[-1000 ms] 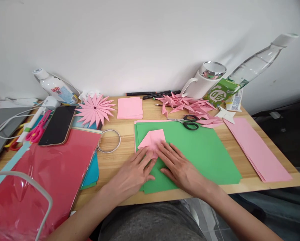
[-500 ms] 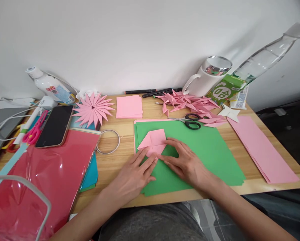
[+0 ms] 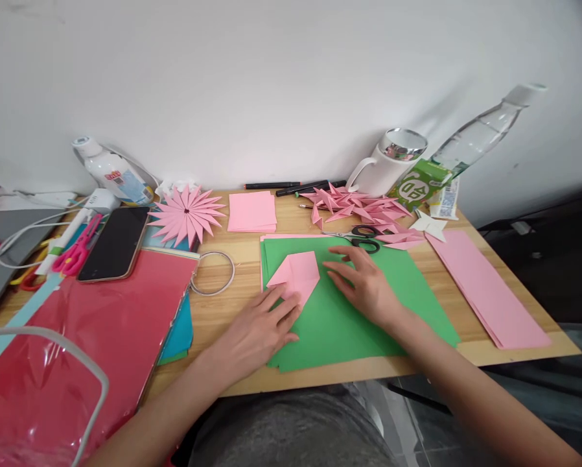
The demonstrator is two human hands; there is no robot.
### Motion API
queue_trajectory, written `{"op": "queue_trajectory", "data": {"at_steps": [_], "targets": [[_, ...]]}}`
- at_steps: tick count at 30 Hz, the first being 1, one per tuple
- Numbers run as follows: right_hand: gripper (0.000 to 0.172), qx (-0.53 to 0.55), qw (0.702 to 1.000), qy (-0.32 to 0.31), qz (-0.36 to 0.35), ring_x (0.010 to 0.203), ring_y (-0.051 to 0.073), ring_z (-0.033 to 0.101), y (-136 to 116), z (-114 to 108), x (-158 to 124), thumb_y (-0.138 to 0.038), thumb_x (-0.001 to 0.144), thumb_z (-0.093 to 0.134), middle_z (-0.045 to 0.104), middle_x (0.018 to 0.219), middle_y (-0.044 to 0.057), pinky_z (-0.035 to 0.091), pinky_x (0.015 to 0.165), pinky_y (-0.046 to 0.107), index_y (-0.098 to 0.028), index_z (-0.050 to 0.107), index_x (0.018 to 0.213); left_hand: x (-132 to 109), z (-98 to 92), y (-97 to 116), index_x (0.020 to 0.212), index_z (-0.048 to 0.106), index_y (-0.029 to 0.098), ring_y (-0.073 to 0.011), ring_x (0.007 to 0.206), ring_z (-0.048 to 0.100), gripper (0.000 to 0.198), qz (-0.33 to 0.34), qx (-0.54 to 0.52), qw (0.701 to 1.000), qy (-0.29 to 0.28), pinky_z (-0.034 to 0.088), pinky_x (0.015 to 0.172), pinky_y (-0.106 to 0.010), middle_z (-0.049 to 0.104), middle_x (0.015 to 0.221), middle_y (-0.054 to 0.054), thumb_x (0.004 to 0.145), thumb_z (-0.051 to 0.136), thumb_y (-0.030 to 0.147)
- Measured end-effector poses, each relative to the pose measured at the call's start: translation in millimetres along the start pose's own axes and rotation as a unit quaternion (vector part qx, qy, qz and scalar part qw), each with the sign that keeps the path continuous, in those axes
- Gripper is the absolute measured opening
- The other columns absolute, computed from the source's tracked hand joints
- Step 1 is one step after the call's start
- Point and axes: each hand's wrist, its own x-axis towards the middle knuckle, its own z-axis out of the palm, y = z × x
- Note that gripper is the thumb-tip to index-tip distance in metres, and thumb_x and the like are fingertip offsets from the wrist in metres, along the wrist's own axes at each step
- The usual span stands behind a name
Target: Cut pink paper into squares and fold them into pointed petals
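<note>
Head view, pink folded paper (image 3: 302, 267): lying on the green sheets (image 3: 398, 305), 2 corners creased in; I judge it partway.
Left hand (image 3: 262, 327): fingers flat across its near edge.
Right hand (image 3: 361, 282): loosely curled just beside it, gripping nothing.
Pink paper star (image 3: 186, 211): 1, seemingly finished.
Folded pink pieces (image 3: 363, 204): done, too jumbled for me to count.
Pink squares (image 3: 252, 211): stacked, not yet folded.

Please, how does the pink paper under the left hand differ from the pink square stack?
The folded paper has creases and slanting edges; the square stack shows flat sheets with square corners. The folded paper lies on green sheets, touched by the left hand; the square stack lies on the wooden table, untouched. Both are pink.
</note>
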Motion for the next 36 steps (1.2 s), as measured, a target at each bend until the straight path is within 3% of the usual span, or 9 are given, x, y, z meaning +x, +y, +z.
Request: {"op": "queue_trajectory", "data": {"at_steps": [2,5,9,13,20,25,29,33,36], "targets": [[0.012,0.064,0.998,0.015,0.01,0.091,0.021,0.059,-17,5,3,-0.017,0.088,0.051,0.059,0.099,0.01,0.052,0.076,0.038,-0.02,0.062,0.091,0,-2.4,-3,0.123,0.052,0.014,-0.0252,0.128,0.041,0.041,0.006,-0.023,1.0,0.005,0.037,0.106,-0.042,0.054,0.13,-0.008,0.09,0.049,0.038],[0.008,0.179,0.982,-0.045,0.025,0.081,0.016,0.059,-37,12,5,-0.014,0.086,0.051,0.056,0.095,0.007,0.053,0.069,0.03,-0.019,0.058,0.084,0,-4.9,-6,0.121,0.054,0.014,-0.0256,0.13,0.039,0.039,0.012,-0.057,0.998,0.022,0.04,0.104,-0.042,0.052,0.132,-0.012,0.088,0.052,0.036],[0.009,0.223,0.969,-0.099,0.049,0.069,0.012,0.055,-44,18,3,-0.011,0.085,0.05,0.051,0.094,0.006,0.052,0.062,0.027,-0.018,0.052,0.079,-4,-4.3,-11,0.124,0.052,0.017,-0.025,0.13,0.04,0.04,-0.015,-0.122,0.992,0.04,0.042,0.102,-0.042,0.047,0.135,-0.014,0.089,0.051,0.034],[0.007,0.199,0.973,-0.11,0.04,0.068,0.011,0.052,-48,22,1,-0.012,0.084,0.051,0.047,0.098,0.007,0.052,0.062,0.028,-0.018,0.051,0.079,-7,-0.4,-14,0.129,0.047,0.016,-0.0219,0.129,0.041,0.043,-0.027,-0.137,0.989,0.048,0.04,0.104,-0.042,0.049,0.135,-0.013,0.09,0.048,0.035],[0.011,0.085,0.992,-0.089,-0.01,0.092,0.021,0.052,-61,30,-2,-0.007,0.082,0.05,0.046,0.103,0.011,0.051,0.08,0.038,-0.018,0.052,0.085,-2,5.1,-13,0.116,0.054,0.007,-0.024,0.127,0.044,0.035,0.019,-0.048,0.997,0.065,0.041,0.105,-0.04,0.054,0.129,-0.018,0.092,0.044,0.031],[0.013,0.03,0.999,-0.042,0.007,0.09,0.023,0.051,-64,39,-5,-0.006,0.077,0.052,0.047,0.099,0.011,0.052,0.075,0.038,-0.018,0.049,0.078,-1,3.7,-9,0.105,0.056,0.008,-0.0265,0.128,0.042,0.029,0.013,-0.024,0.998,0.057,0.042,0.103,-0.043,0.053,0.127,-0.019,0.092,0.045,0.031],[0.012,-0.032,0.998,-0.005,0.048,0.082,0.024,0.05,-67,44,-5,-0.011,0.076,0.056,0.048,0.095,0.013,0.052,0.068,0.039,-0.018,0.049,0.07,-5,1.8,-10,0.109,0.054,0.01,-0.0244,0.124,0.048,0.029,0.013,-0.038,0.996,0.079,0.047,0.099,-0.039,0.054,0.123,-0.017,0.095,0.037,0.028],[0.011,-0.058,0.996,-0.012,0.065,0.081,0.024,0.049,-72,45,-4,-0.011,0.073,0.059,0.048,0.093,0.014,0.051,0.068,0.039,-0.016,0.051,0.07,-7,4.7,-10,0.114,0.051,0.009,-0.0249,0.123,0.048,0.029,0.017,-0.029,0.996,0.083,0.047,0.099,-0.04,0.055,0.123,-0.017,0.095,0.035,0.025],[0.012,-0.018,0.997,-0.037,0.061,0.088,0.025,0.051,-69,38,-5,-0.015,0.075,0.063,0.048,0.096,0.013,0.051,0.073,0.039,-0.017,0.052,0.072,-6,8.6,-9,0.113,0.052,0.009,-0.0257,0.123,0.047,0.027,0.014,-0.018,0.996,0.083,0.046,0.1,-0.041,0.055,0.121,-0.017,0.095,0.036,0.022]]}}
